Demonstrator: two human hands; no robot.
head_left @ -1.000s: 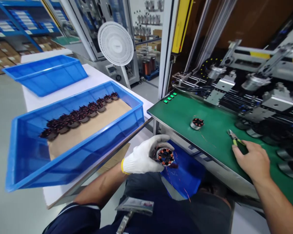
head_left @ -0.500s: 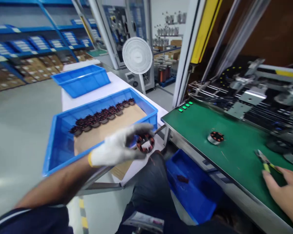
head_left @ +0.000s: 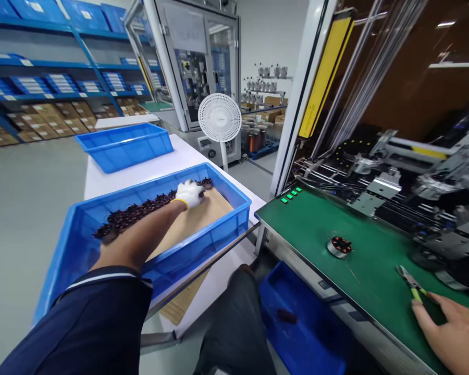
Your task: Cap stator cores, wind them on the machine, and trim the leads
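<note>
My left hand (head_left: pixel 189 194), in a white glove with dark fingertips, reaches down into the blue bin (head_left: pixel 203 250). Its fingers are curled over a wound motor stator, mostly hidden under the glove, at the row of dark stators (head_left: pixel 135 212) on the brown cardboard (head_left: pixel 214 205). My bare right hand (head_left: pixel 449 328) is closed on the yellow-green handles of diagonal cutters (head_left: pixel 409 284), whose jaws lie just above the green worktop (head_left: pixel 308 229). Apart from that hand, a single stator (head_left: pixel 340 246) with copper windings and a silvery rim sits on the worktop.
Another blue bin (head_left: pixel 128 148) stands behind on the white table, near a white fan (head_left: pixel 219 119). Machinery with metal fixtures (head_left: pixel 383 190) borders the worktop's far side. A lower blue bin (head_left: pixel 297 323), with a dark piece inside, sits between table and worktop. A yellow upright (head_left: pixel 324 73) rises beside the machine.
My left hand has carried the stator from above my lap, forward and into the bin at the row. My right hand still grips the cutters. The head view has tilted slightly upward.
</note>
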